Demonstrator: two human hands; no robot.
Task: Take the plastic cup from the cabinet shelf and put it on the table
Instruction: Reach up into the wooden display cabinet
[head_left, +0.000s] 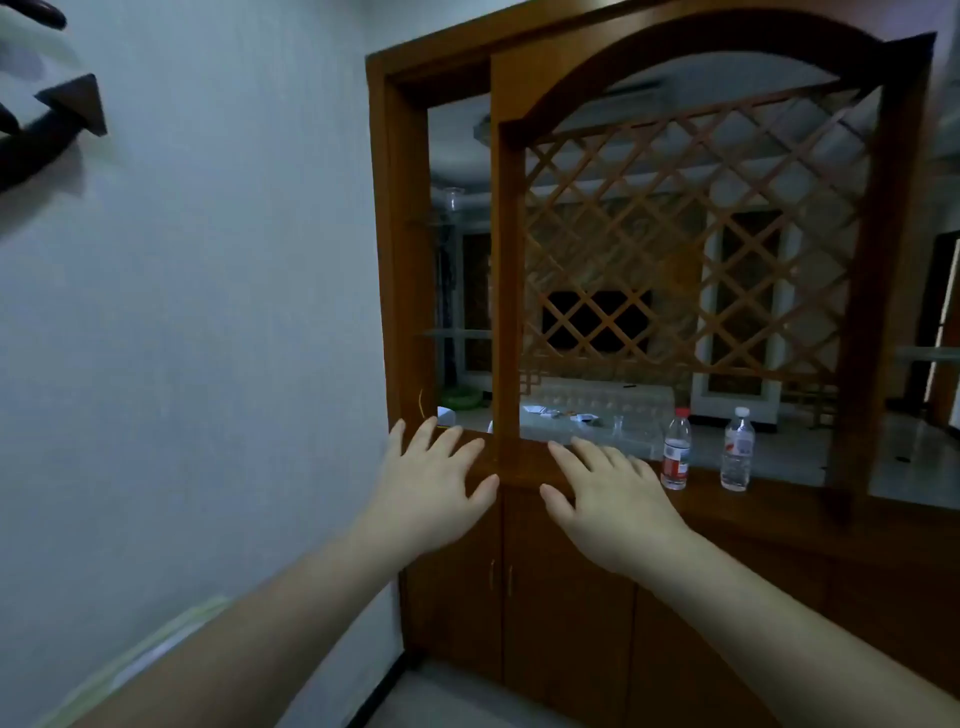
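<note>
A clear plastic cup (454, 199) stands on a high glass shelf in the left open bay of the wooden cabinet (402, 270). My left hand (434, 480) is stretched out flat in front of the cabinet's ledge, fingers spread, holding nothing. My right hand (605, 493) is raised beside it, also spread and empty. Both hands are well below the cup. Beyond the cabinet, a glass-topped table (587, 428) with small items shows through the opening.
Two plastic water bottles (676, 449) (737, 449) stand on the cabinet ledge to the right. A wooden lattice panel (691, 244) fills the arched bay. A white wall (208, 312) is at the left, with dark wall brackets (72, 109). Closed cabinet doors (519, 582) sit below.
</note>
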